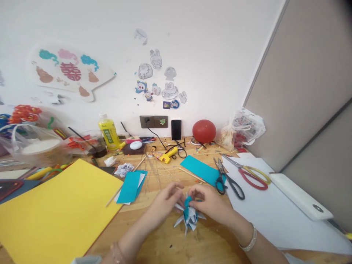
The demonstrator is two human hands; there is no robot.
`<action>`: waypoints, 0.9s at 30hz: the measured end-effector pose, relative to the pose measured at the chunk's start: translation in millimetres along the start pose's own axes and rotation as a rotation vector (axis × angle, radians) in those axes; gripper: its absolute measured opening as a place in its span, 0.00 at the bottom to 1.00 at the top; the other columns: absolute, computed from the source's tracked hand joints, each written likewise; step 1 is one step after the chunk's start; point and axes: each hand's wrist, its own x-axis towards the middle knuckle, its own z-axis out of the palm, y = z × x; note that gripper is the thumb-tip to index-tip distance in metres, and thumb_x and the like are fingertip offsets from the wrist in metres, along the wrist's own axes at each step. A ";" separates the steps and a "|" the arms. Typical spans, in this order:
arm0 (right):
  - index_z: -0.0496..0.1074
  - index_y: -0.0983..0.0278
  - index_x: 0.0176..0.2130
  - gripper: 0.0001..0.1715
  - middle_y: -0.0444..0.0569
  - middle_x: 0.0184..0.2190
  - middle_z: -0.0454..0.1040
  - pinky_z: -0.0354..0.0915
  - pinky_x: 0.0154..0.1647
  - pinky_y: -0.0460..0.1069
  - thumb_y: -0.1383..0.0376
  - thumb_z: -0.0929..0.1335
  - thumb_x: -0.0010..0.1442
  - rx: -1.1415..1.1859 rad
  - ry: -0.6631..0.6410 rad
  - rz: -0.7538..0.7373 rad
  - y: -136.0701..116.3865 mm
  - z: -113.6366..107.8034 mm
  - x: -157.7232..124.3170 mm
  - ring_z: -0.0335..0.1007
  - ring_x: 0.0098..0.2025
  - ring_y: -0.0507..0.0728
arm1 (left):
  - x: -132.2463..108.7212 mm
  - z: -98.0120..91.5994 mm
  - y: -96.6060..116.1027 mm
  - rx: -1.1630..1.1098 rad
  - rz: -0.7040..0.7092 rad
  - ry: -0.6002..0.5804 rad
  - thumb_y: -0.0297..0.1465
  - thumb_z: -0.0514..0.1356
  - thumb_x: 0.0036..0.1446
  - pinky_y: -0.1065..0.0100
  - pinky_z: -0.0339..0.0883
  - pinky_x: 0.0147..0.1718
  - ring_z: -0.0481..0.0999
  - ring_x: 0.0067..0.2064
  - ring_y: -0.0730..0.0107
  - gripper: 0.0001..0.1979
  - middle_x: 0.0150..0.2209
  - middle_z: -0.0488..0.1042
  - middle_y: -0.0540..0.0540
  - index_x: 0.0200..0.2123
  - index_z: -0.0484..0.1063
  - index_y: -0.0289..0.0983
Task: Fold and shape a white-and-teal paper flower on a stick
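Note:
A folded paper flower [191, 217], teal and white with pointed tips sticking out, is between my two hands just over the wooden table. At its upper right, my right hand [210, 203] pinches a teal part between thumb and fingers. My left hand [167, 201] is closed at the flower's upper left, its fingertips partly hidden behind the paper. Left of the hands lie teal paper strips [129, 187] with white pieces under them. Another teal sheet [200, 169] lies beyond the right hand, with black-handled scissors [229, 181] resting over its end.
Yellow card [63, 209] covers the left side. White sheets [264, 209] on the right carry red-and-yellow-handled scissors [254, 176] and a white box-like object [301, 196]. Farther back are a yellow glue gun [168, 155], a phone [176, 129], a red balloon [204, 131] and a bottle [109, 132].

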 end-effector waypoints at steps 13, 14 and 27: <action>0.70 0.64 0.26 0.07 0.43 0.27 0.73 0.63 0.35 0.46 0.76 0.67 0.47 -0.115 0.028 -0.035 -1.9 -1.5 -1.6 0.68 0.33 0.54 | 8.1 14.9 -11.5 0.041 0.023 0.151 0.41 0.61 0.43 0.74 0.56 0.21 0.65 0.22 0.75 0.14 0.18 0.66 0.54 0.22 0.67 0.34; 0.70 0.64 0.25 0.08 0.43 0.26 0.72 0.62 0.34 0.46 0.76 0.67 0.47 -0.173 0.034 -0.056 -5.4 -1.6 -2.2 0.68 0.32 0.53 | 7.7 15.0 -10.6 0.067 0.048 0.162 0.39 0.61 0.44 0.74 0.57 0.21 0.65 0.22 0.74 0.13 0.18 0.66 0.54 0.22 0.67 0.34; 0.73 0.62 0.28 0.09 0.44 0.29 0.77 0.65 0.36 0.47 0.75 0.67 0.51 -0.299 0.092 -0.268 -15.6 1.2 -5.3 0.72 0.33 0.54 | 3.4 20.8 -4.4 0.230 0.128 0.284 0.36 0.53 0.50 0.71 0.57 0.25 0.65 0.25 0.70 0.11 0.21 0.64 0.52 0.21 0.63 0.37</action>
